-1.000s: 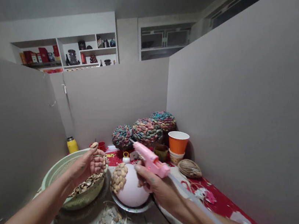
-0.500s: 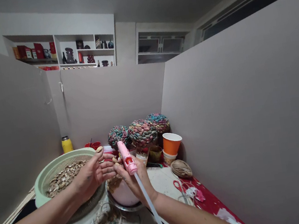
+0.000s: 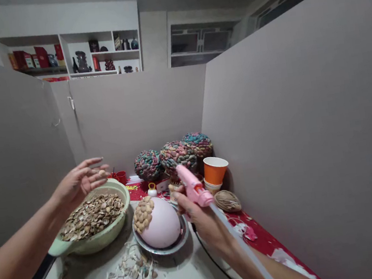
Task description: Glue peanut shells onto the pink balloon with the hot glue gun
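My right hand is wrapped around a pink hot glue gun, its nozzle tilted up and a long clear glue stick trailing from the back. A tan nutshell shows by the thumb of that hand. My left hand is raised above the green colander of nutshells, its fingers partly spread with a small pale shell among them. Between the hands, a pale pink ball rests in a metal bowl. Tan shells cover its upper left side.
Three balls covered in multicoloured shells stand at the back. To the right are an orange paper cup and a coil of cord. Shell and glue scraps litter the table front. A black cable runs forward. Grey partitions enclose the table.
My hands have moved apart: the left went left over the colander, the right went right with the glue gun. The ball in the bowl is now uncovered, and the view has shifted slightly.
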`<act>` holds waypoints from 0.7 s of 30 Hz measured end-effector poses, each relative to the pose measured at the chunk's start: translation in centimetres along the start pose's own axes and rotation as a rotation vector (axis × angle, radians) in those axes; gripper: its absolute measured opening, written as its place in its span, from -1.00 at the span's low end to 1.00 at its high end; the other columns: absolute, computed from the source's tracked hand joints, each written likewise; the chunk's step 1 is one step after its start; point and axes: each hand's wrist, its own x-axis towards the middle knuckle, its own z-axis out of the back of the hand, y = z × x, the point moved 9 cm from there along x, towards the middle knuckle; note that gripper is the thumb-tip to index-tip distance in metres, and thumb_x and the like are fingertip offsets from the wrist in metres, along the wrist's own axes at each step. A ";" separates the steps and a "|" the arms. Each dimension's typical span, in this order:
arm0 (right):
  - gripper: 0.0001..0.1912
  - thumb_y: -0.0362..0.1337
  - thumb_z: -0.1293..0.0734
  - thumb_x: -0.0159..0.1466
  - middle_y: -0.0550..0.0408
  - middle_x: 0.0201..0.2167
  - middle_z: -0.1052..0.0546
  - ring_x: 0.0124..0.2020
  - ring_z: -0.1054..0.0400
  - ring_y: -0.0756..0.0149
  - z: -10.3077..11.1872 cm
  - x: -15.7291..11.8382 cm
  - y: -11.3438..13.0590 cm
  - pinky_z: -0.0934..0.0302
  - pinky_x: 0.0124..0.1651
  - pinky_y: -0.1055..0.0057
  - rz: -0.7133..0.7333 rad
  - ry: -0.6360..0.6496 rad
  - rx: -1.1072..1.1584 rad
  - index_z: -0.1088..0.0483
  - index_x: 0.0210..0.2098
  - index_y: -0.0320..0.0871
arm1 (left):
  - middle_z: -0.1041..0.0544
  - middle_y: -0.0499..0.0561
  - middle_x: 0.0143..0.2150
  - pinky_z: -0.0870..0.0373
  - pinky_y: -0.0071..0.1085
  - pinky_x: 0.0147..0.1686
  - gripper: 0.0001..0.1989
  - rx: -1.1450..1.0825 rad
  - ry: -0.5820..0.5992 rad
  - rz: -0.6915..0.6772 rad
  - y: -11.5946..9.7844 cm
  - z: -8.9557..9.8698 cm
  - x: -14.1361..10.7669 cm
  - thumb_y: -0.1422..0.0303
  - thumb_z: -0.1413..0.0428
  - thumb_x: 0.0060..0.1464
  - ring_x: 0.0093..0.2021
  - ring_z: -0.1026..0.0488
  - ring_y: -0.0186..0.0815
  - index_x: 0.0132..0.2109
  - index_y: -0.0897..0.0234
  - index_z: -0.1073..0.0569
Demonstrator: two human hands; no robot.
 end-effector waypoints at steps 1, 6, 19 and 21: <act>-0.67 -0.01 -0.45 0.13 0.19 -0.52 -0.42 -0.53 -0.24 0.39 1.1 -0.1 -0.4 -0.20 -0.45 0.44 -0.016 -0.024 0.008 -0.41 -0.36 -0.15 | -0.63 0.10 -0.15 -0.55 -0.40 -0.32 -0.68 0.068 -0.076 -0.059 -0.7 1.7 0.8 0.63 -0.12 -0.15 -0.31 -0.59 -0.27 -0.18 0.31 -0.50; -0.69 -0.05 -0.50 0.09 0.25 -0.58 -0.39 -0.57 -0.21 0.40 4.7 -0.4 -3.2 -0.08 -0.53 0.47 -0.082 -0.105 0.068 -0.41 -0.36 -0.10 | -0.55 0.06 -0.19 -0.50 -0.40 -0.39 -0.90 0.315 -0.144 0.091 2.8 6.5 3.6 0.44 -0.12 0.20 -0.37 -0.50 -0.35 -0.16 0.37 -0.48; -0.67 -0.07 -0.53 0.05 0.25 -0.63 -0.37 -0.64 -0.18 0.48 5.1 -1.5 -6.5 0.02 -0.64 0.56 -0.202 -0.060 0.233 -0.41 -0.41 -0.13 | -0.47 0.14 0.10 -0.50 -0.10 -0.09 -0.65 0.863 0.090 0.272 8.2 5.7 3.8 0.28 -0.13 0.23 -0.03 -0.49 -0.15 0.12 0.29 -0.41; -0.68 -0.07 -0.53 0.07 0.25 -0.61 -0.37 -0.62 -0.18 0.48 5.3 -1.8 -7.0 -0.02 -0.62 0.55 -0.204 -0.056 0.238 -0.41 -0.41 -0.13 | -0.46 0.14 0.10 -0.50 -0.10 -0.08 -0.65 0.857 0.084 0.285 8.1 5.6 3.7 0.27 -0.13 0.24 -0.03 -0.49 -0.15 0.12 0.29 -0.40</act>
